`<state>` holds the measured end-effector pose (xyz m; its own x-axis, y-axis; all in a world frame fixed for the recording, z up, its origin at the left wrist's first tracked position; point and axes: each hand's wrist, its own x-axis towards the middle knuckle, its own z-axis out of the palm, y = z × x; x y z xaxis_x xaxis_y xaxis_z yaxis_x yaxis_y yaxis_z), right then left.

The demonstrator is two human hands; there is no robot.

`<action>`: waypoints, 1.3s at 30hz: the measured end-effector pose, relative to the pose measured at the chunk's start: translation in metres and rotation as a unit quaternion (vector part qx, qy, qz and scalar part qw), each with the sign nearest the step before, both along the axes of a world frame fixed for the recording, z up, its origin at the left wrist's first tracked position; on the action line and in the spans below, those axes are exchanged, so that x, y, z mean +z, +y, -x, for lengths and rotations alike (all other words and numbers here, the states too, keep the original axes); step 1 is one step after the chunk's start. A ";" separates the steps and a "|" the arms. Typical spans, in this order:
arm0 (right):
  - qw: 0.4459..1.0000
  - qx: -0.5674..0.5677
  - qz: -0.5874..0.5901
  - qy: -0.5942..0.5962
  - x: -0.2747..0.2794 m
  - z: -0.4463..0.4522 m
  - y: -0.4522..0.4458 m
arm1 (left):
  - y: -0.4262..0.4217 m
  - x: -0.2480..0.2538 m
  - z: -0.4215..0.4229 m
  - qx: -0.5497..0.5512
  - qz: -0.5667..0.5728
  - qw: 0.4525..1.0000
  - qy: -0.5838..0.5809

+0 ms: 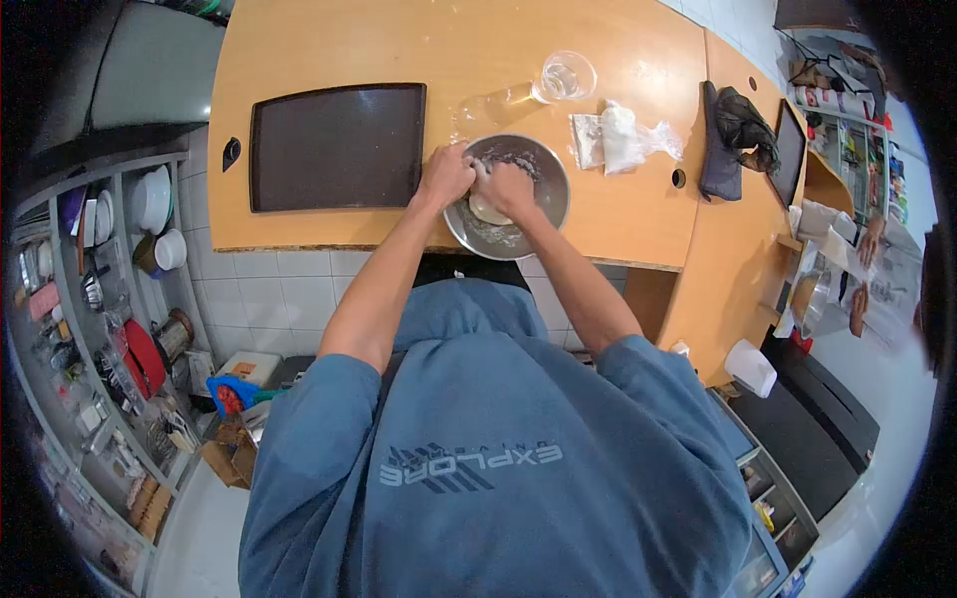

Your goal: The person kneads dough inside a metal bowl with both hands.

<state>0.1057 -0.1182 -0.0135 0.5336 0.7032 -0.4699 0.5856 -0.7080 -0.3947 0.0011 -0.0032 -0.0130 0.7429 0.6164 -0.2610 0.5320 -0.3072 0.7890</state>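
At the table's (638, 214) near edge sits a bowl (555, 194); right hand (507, 188) inside.

tray (337, 149) left of bowl (555, 187); bag (622, 140) right; dough (487, 211) inside bowl

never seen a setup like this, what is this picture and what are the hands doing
No machine here: these are a person's bare hands. The single picture comes from a camera worn on the head, looking down past the blue shirt. The left hand is at the edge of a metal bowl; the right hand reaches inside, over pale dough. Their exact grip is hidden. The wooden table also bears a dark tray, a transparent container and white packets.
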 end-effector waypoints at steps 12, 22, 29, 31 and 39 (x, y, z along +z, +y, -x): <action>0.971 0.121 -0.179 -0.097 0.029 0.012 -0.026 | -0.001 0.006 -0.004 0.011 -0.018 1.000 0.019; 0.989 0.123 -0.051 -0.066 0.038 0.032 -0.029 | -0.004 0.014 -0.005 -0.002 -0.003 0.999 0.050; 0.978 0.098 -0.133 -0.129 -0.003 0.040 -0.034 | -0.005 0.023 -0.010 -0.011 0.001 0.998 0.059; 0.985 0.097 -0.103 -0.103 -0.011 0.034 -0.025 | -0.007 0.017 -0.008 -0.014 0.008 1.000 0.022; 0.997 0.042 0.016 -0.060 -0.004 0.013 0.002 | 0.009 0.013 -0.008 -0.051 0.029 0.998 0.027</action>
